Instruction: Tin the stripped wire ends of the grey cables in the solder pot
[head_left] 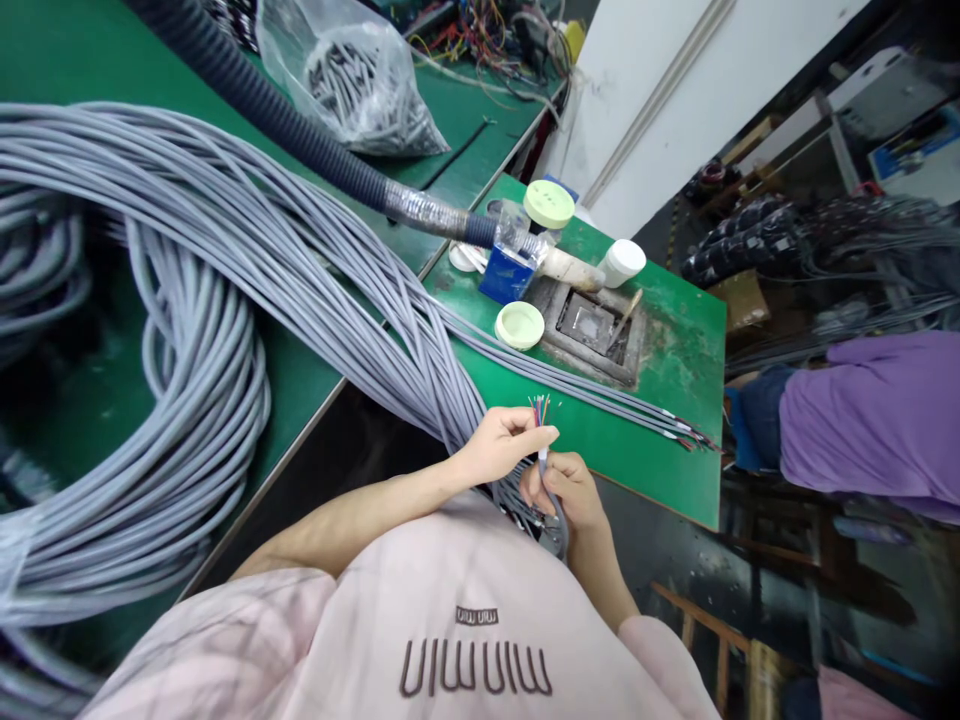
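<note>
A grey cable [553, 497] stands upright before my chest, its coloured inner wires [541, 408] fanned out at the top. My left hand [504, 440] pinches those wires just above the white collar between thumb and fingers. Lower down, my right hand [570, 488] is wrapped round the grey jacket. Behind my hands, a thick bundle of grey cables [360, 340] runs from the left and hangs down toward my lap. Several separate cables [570, 382] lie across the green table [675, 350], their stripped ends near its right edge.
A solder pot [592, 325] sits on the table with a stick across it. Around it are a white cup [624, 262], a pale green dish [519, 326], a blue box [506, 275] and a dark hose [300, 130]. A person in purple [874, 415] is at right.
</note>
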